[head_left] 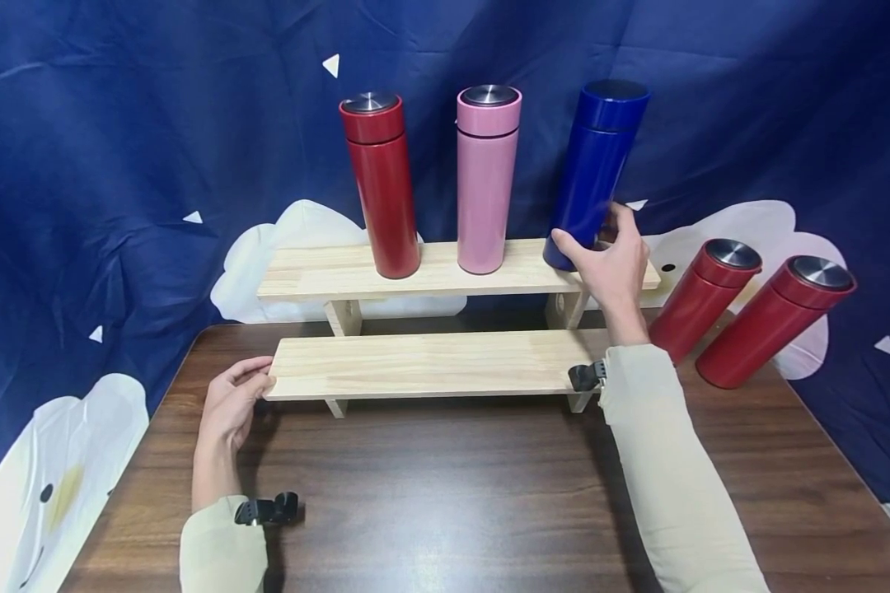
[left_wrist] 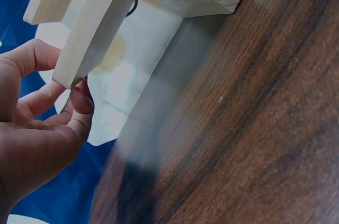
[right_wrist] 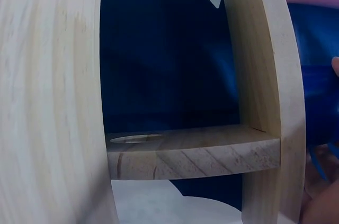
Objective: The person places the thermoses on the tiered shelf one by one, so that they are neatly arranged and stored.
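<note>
My right hand grips a blue thermos bottle low on its body, thumb on the near side. Its base is at the right end of the upper wooden shelf board. In the right wrist view only part of the blue bottle shows at the right edge. My left hand pinches the left end of the lower shelf board; the left wrist view shows fingers and thumb around the board's corner. A pink bottle and a red bottle stand on the upper board.
Two more red bottles stand on the brown wooden table, right of the rack. Wooden supports carry the boards. A dark blue cloth with white cloud shapes hangs behind.
</note>
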